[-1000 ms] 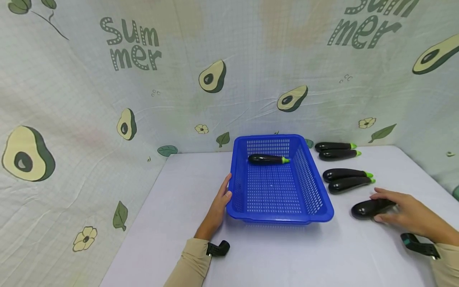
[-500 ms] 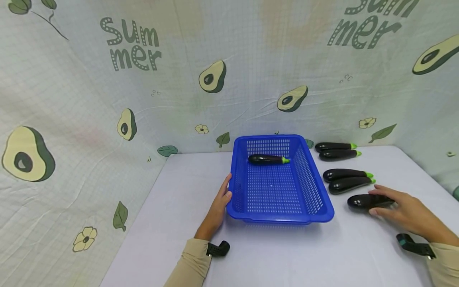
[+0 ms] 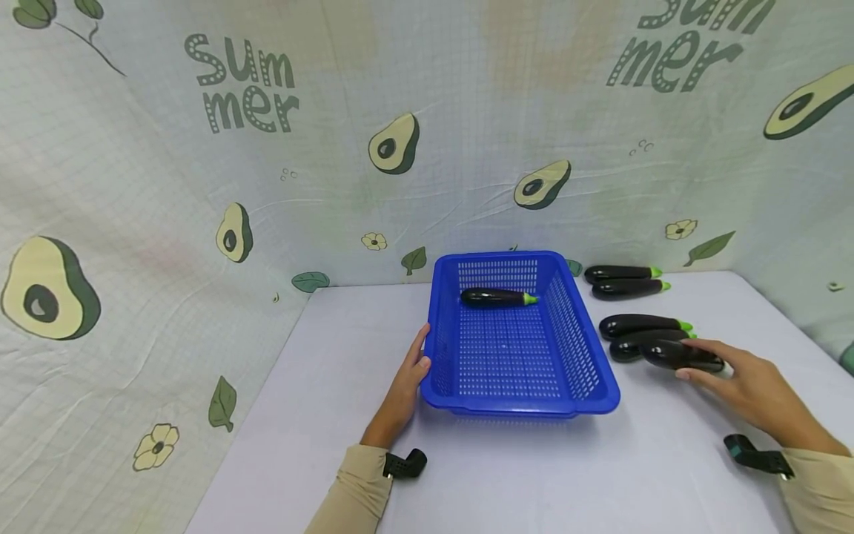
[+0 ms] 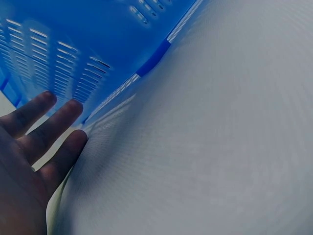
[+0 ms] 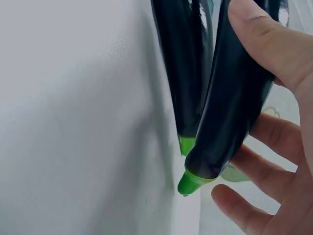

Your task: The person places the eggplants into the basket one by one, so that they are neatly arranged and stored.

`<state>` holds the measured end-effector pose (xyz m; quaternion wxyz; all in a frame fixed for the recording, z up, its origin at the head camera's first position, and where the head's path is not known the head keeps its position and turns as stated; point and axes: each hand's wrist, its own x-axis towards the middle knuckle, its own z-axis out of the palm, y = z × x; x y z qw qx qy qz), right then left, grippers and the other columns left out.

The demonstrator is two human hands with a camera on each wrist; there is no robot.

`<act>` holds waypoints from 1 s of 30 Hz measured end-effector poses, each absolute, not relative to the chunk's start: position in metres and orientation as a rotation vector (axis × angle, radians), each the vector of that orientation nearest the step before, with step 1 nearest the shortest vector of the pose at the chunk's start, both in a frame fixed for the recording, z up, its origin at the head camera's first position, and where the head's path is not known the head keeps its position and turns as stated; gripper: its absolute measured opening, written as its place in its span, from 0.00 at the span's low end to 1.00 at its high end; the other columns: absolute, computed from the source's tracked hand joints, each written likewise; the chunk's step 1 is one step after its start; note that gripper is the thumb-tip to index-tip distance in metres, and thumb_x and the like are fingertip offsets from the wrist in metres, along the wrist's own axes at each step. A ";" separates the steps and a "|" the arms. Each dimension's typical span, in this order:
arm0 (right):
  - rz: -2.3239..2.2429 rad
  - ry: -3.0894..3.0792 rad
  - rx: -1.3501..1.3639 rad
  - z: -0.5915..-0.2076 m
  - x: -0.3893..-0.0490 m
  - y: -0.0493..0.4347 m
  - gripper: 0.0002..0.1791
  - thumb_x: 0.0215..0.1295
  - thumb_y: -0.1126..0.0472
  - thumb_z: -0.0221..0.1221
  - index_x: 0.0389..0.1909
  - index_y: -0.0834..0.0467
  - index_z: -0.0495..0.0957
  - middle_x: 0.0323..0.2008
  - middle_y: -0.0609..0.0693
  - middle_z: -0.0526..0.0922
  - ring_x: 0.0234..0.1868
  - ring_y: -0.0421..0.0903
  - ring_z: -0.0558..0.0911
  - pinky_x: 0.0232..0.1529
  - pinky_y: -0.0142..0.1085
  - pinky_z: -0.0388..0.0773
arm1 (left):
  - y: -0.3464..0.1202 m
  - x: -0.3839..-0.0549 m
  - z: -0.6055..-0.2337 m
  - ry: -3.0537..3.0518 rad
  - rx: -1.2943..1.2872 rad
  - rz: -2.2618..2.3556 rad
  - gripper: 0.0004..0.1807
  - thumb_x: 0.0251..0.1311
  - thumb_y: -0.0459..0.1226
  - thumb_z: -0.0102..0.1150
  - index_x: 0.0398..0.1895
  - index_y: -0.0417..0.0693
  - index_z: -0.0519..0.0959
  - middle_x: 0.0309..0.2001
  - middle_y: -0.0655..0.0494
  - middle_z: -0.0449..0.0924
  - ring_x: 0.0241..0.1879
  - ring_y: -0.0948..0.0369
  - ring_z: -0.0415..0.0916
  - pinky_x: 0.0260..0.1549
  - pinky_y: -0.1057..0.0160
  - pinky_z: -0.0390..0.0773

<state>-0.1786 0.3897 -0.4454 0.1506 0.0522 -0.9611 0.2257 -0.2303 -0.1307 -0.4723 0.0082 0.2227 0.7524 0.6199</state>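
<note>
My right hand (image 3: 754, 382) holds a dark eggplant (image 3: 680, 355) between thumb and fingers, right of the basket. In the right wrist view the held eggplant (image 5: 234, 93) shows its green stem end, and another eggplant (image 5: 183, 73) lies behind it. The left hand (image 3: 403, 386) rests its straight fingers against the left side of a blue plastic basket (image 3: 520, 407). Seen from the left wrist, those fingers (image 4: 63, 117) are spread along the slotted basket wall (image 4: 98, 49). One eggplant (image 3: 495, 297) lies inside the basket, toward its far end.
Right of the basket, two eggplants (image 3: 627, 289) lie at the back of the white table (image 3: 320, 356). A nearer pair (image 3: 640, 324) is partly overlapped by the held one. A cloth printed with avocados (image 3: 394, 144) hangs behind the table.
My right hand has moved the held eggplant up and left in the head view, toward the nearer pair. The left hand and the basket stay in place.
</note>
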 end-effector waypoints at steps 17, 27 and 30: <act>0.782 -2.638 0.175 -0.437 -0.189 0.372 0.30 0.63 0.52 0.69 0.61 0.64 0.76 0.55 0.71 0.79 0.49 0.72 0.78 0.44 0.45 0.76 | -0.131 -0.231 -0.472 2.362 0.704 1.934 0.32 0.77 0.51 0.34 0.81 0.68 0.45 0.80 0.63 0.41 0.78 0.57 0.37 0.72 0.41 0.38; 0.983 -2.693 0.068 -0.429 -0.197 0.356 0.34 0.69 0.45 0.62 0.67 0.64 0.71 0.55 0.74 0.77 0.48 0.49 0.82 0.32 0.19 0.69 | -0.131 -0.231 -0.471 2.352 0.711 1.942 0.32 0.77 0.47 0.34 0.81 0.64 0.45 0.80 0.61 0.42 0.78 0.57 0.37 0.72 0.41 0.39; 1.009 -2.707 0.062 -0.427 -0.199 0.351 0.36 0.70 0.44 0.60 0.68 0.67 0.69 0.55 0.75 0.76 0.52 0.69 0.77 0.31 0.20 0.69 | -0.131 -0.230 -0.471 2.347 0.697 1.939 0.32 0.77 0.47 0.34 0.82 0.63 0.44 0.80 0.60 0.41 0.78 0.56 0.37 0.72 0.40 0.39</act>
